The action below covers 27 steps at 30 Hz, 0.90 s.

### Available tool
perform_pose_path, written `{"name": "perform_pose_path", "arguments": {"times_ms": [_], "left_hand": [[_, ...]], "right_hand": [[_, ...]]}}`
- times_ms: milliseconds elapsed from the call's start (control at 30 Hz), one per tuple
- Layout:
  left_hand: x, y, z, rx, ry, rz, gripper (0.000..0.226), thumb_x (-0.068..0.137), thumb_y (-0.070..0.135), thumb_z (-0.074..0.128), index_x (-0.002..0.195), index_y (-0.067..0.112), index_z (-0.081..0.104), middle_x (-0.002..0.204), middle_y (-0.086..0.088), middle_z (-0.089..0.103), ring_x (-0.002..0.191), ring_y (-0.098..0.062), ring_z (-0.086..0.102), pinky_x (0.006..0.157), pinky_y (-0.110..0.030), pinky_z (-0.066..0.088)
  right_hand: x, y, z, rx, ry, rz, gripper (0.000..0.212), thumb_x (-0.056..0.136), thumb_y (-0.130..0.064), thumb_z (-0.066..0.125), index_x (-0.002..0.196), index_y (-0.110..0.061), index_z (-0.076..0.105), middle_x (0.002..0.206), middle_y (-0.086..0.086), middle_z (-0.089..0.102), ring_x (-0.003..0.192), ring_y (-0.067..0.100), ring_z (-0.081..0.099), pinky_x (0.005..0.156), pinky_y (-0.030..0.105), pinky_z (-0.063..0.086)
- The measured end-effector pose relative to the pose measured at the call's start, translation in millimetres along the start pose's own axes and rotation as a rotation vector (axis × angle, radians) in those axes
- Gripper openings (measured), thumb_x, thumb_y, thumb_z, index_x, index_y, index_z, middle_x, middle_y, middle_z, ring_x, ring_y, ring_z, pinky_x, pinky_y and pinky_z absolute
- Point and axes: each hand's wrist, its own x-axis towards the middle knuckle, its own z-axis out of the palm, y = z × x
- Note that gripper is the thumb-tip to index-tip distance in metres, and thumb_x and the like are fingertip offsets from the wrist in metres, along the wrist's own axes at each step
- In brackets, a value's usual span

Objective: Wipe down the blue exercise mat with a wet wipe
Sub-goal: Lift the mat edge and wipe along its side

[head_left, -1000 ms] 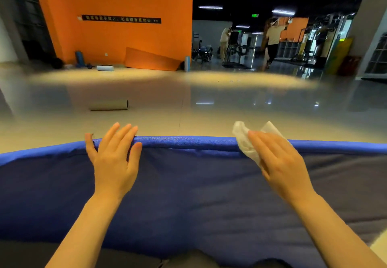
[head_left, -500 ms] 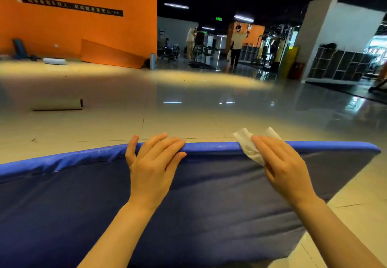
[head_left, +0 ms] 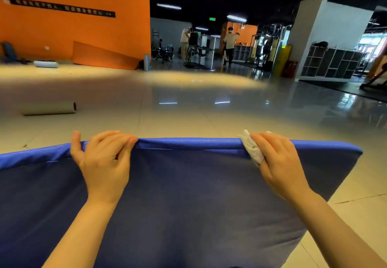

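Left hand (head_left: 103,163) curls over far top edge of blue exercise mat (head_left: 188,194), fingers hooked on the rim, thumb out to the side. Right hand (head_left: 280,163) grips the same edge nearer the mat's right corner, closed on a crumpled white wet wipe (head_left: 252,149) pressed against the rim. Mat fills foreground, shiny tiled floor (head_left: 188,110) beyond; grey rolled mat (head_left: 49,108) lies far left.

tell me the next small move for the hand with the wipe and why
Probably slide the right hand along the top edge of the blue mat toward its right corner. The wet wipe is already pinched against that edge under the fingers, a stretch of edge to the corner lies beyond it, and the left hand grips the same edge, steadying the mat.
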Motion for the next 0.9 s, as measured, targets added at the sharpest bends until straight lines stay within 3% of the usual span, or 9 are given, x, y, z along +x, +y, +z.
{"name": "perform_pose_path", "arguments": {"times_ms": [67,167,333,467,567,667,767,833,900], "left_hand": [[3,-13,-11,0.025,-0.030,-0.046,0.030,0.096,0.029,0.053,0.085,0.011,0.074,0.090,-0.005,0.073,0.100,-0.024,0.061,0.118,-0.047,0.003],[0,-13,-17,0.056,-0.054,-0.069,0.029,0.097,0.028,0.049,0.094,0.012,0.073,0.096,-0.005,0.073,0.110,-0.028,0.059,0.119,-0.039,-0.007],[-14,16,-7,0.112,-0.209,0.037,0.039,0.095,0.038,0.044,0.121,0.023,0.069,0.133,-0.003,0.062,0.132,-0.030,0.044,0.113,-0.044,-0.022],[-4,9,-7,0.052,-0.335,0.018,0.040,0.093,0.045,0.042,0.115,0.031,0.071,0.135,0.001,0.060,0.135,-0.023,0.039,0.109,-0.038,-0.028],[-6,8,-9,0.026,-0.370,-0.002,0.041,0.093,0.048,0.041,0.115,0.033,0.071,0.132,0.004,0.062,0.134,-0.021,0.041,0.110,-0.035,-0.028],[-9,10,-7,0.043,-0.370,0.004,0.042,0.094,0.048,0.039,0.118,0.033,0.070,0.133,0.005,0.062,0.134,-0.021,0.042,0.111,-0.034,-0.027],[-9,15,-5,0.054,-0.355,-0.032,0.045,0.093,0.050,0.038,0.118,0.029,0.071,0.131,0.002,0.063,0.134,-0.023,0.044,0.111,-0.038,-0.026],[-12,24,-4,0.100,-0.350,-0.057,0.047,0.093,0.048,0.040,0.117,0.024,0.071,0.129,-0.002,0.065,0.133,-0.028,0.047,0.113,-0.051,-0.019],[-16,41,4,0.162,-0.321,-0.004,0.046,0.093,0.042,0.041,0.120,0.018,0.070,0.128,-0.006,0.065,0.131,-0.034,0.049,0.112,-0.066,-0.005]], "right_hand": [[11,-25,13,0.049,0.030,0.004,0.039,0.088,-0.011,0.047,0.121,-0.002,0.065,0.108,0.014,0.065,0.096,0.035,0.056,0.087,0.040,0.038],[29,-76,34,0.127,0.118,0.000,0.039,0.083,-0.006,0.046,0.117,-0.003,0.064,0.101,0.014,0.067,0.085,0.035,0.058,0.082,0.041,0.039],[44,-166,53,0.299,0.116,-0.074,0.040,0.087,-0.008,0.047,0.121,-0.001,0.065,0.109,0.009,0.067,0.095,0.029,0.059,0.093,0.038,0.040],[39,-119,52,0.187,0.059,-0.143,0.044,0.085,-0.003,0.045,0.126,-0.003,0.063,0.112,0.009,0.067,0.098,0.030,0.056,0.099,0.038,0.040],[19,-45,44,0.052,0.044,-0.048,0.041,0.086,0.000,0.051,0.126,-0.003,0.060,0.116,0.014,0.065,0.105,0.033,0.056,0.097,0.038,0.040],[-4,31,20,-0.022,0.000,0.078,0.038,0.098,-0.013,0.045,0.133,-0.005,0.057,0.126,0.014,0.062,0.116,0.032,0.052,0.112,0.031,0.030],[-12,64,6,0.019,-0.066,0.255,0.047,0.100,-0.030,0.032,0.138,-0.011,0.052,0.136,0.010,0.056,0.129,0.032,0.045,0.113,0.040,0.028],[-5,61,13,0.067,-0.041,0.301,0.044,0.099,-0.027,0.030,0.125,-0.009,0.060,0.123,0.010,0.062,0.120,0.038,0.051,0.115,0.036,0.025],[8,36,22,0.081,0.023,0.299,0.031,0.095,-0.012,0.034,0.100,-0.007,0.064,0.096,0.008,0.064,0.096,0.039,0.057,0.114,0.026,0.021]]}}
